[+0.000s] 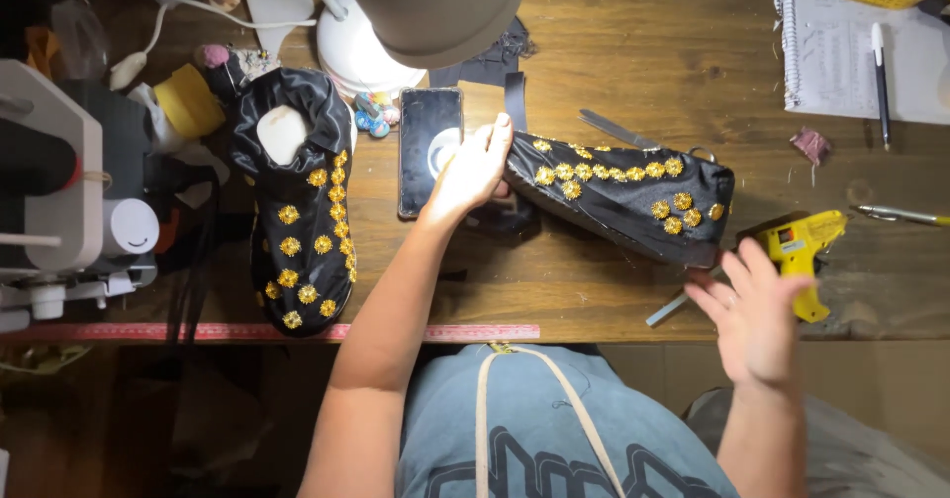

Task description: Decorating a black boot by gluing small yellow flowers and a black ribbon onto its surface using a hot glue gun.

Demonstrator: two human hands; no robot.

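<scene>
My left hand (473, 174) grips the near end of a black satin shoe cover (623, 201) dotted with gold flower studs, which lies across the wooden table (633, 53). My right hand (757, 310) hovers open, fingers spread, just below and right of that piece, next to a yellow glue gun (807, 251). A second black studded shoe cover (297, 211) on a white form lies at the left, toe toward me.
A phone (428, 147) lies face up beside my left hand. A lamp (396, 23) stands behind it. Scissors (618, 130), a spiral notebook (856, 48) with a pen, a sewing machine (69, 191) at the left and a red ruler (198, 332) along the front edge.
</scene>
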